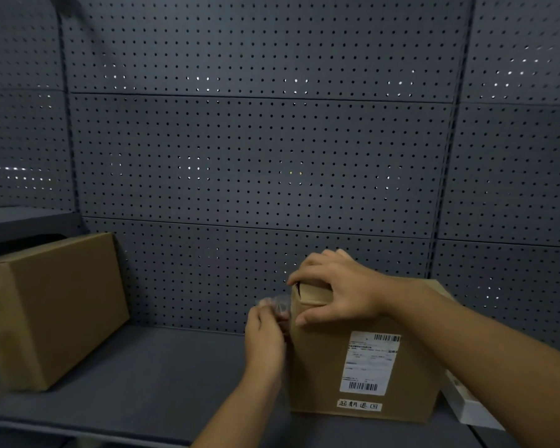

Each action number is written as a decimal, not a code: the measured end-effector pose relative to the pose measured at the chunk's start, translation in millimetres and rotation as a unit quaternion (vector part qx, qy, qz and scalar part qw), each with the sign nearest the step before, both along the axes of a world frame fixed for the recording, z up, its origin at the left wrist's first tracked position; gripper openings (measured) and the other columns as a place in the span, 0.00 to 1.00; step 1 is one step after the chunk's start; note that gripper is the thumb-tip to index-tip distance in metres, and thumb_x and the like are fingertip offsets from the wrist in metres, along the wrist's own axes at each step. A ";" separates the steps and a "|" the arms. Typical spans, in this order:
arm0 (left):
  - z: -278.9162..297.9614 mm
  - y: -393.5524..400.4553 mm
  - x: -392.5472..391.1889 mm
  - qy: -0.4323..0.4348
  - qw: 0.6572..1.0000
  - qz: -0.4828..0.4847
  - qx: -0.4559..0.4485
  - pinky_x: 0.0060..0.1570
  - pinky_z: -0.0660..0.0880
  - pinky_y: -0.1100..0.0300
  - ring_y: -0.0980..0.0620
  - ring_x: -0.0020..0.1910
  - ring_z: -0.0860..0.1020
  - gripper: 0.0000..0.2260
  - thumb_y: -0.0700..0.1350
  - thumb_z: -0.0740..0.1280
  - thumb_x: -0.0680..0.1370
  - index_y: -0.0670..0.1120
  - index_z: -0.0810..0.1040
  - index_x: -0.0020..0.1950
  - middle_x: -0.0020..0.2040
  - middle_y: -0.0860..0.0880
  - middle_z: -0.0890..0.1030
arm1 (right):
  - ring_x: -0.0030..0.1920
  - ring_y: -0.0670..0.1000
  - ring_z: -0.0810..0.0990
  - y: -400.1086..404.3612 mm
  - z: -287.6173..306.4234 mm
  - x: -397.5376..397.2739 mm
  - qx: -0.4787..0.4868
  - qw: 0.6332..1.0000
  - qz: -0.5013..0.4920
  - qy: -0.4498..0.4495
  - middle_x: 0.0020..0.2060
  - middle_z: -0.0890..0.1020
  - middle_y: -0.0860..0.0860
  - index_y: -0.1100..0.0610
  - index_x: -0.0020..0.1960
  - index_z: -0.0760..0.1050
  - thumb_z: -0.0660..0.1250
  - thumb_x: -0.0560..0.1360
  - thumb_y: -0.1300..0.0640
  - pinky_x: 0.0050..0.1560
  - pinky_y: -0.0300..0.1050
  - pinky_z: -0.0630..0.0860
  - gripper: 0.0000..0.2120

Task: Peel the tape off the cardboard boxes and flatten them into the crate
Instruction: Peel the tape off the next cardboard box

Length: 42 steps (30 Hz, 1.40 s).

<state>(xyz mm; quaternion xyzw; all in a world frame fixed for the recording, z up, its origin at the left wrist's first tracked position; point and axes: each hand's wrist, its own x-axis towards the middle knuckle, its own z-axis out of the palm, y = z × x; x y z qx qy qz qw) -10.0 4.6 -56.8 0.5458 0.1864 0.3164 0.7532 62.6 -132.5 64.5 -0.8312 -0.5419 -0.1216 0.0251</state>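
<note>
At the right of the shelf: I see a brown cardboard box (pixel 353 367) standing on the dark grey shelf (pixel 149 376), close to the pegboard wall (pixel 256 156).
Box look: plain kraft card, a white shipping label (pixel 370 363) with barcodes on the face toward me, and a small white strip with handwritten characters (pixel 359 405) below it near the bottom edge.
Box top: one flap edge at the near left corner looks lifted, with a dark gap under it.
Right hand (pixel 337 286): fingers spread over the top left corner of the box, thumb pressed against the front face.
Left hand (pixel 265 334): I see it pinching a crumpled piece of clear tape (pixel 277 303) just beside the box's left edge.
Second box (pixel 52 312): larger, plain brown, well apart at the left end of the shelf.
White object (pixel 463 402): flat, partly hidden behind my right forearm, just right of the box.
</note>
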 end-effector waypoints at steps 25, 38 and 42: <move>116.1 7.5 -10.0 -0.097 0.994 -0.040 0.029 0.41 0.83 0.53 0.47 0.38 0.86 0.14 0.51 0.53 0.88 0.44 0.73 0.58 0.45 0.41 0.81 | 0.62 0.41 0.73 -92.2 -31.5 15.7 0.248 0.951 -0.043 0.179 0.62 0.72 0.40 0.44 0.60 0.68 0.76 0.70 0.35 0.61 0.51 0.77 0.27; 109.9 18.3 -5.4 -0.052 0.928 0.049 0.365 0.41 0.70 0.54 0.55 0.37 0.71 0.18 0.60 0.52 0.86 0.47 0.71 0.54 0.41 0.50 0.72 | 0.64 0.45 0.67 -96.4 -19.7 14.9 0.106 0.981 -0.089 0.135 0.62 0.65 0.40 0.33 0.77 0.62 0.67 0.77 0.38 0.63 0.49 0.74 0.30; 104.5 43.8 -9.9 -0.059 0.883 0.029 0.465 0.48 0.72 0.60 0.63 0.45 0.76 0.18 0.58 0.54 0.87 0.51 0.80 0.52 0.46 0.55 0.80 | 0.70 0.45 0.61 -83.8 -13.1 12.4 0.084 0.988 -0.107 0.077 0.70 0.61 0.40 0.40 0.76 0.65 0.60 0.78 0.30 0.66 0.50 0.70 0.29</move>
